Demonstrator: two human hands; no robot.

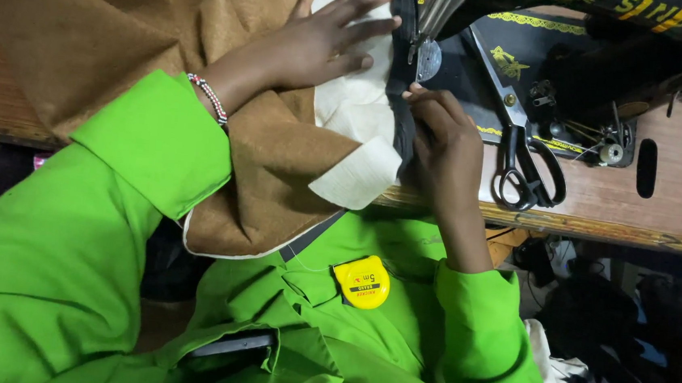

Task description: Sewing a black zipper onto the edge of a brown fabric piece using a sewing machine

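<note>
My left hand (320, 40) lies flat with fingers spread on cream lining cloth (356, 103), which sits over a large brown fabric (127, 21). A dark strip of fabric (405, 75) runs down from the sewing machine's presser foot (419, 40). My right hand (442, 139) pinches this dark strip just below the foot, at the table's front edge. A beaded bracelet (210, 98) circles my left wrist. Both arms wear bright green sleeves.
Black-handled scissors (522, 157) lie on the wooden table (665, 193) right of my right hand. The black sewing machine (611, 59) fills the top right. A round yellow tape measure (361, 281) rests on my lap. Dark clutter lies on the floor at right.
</note>
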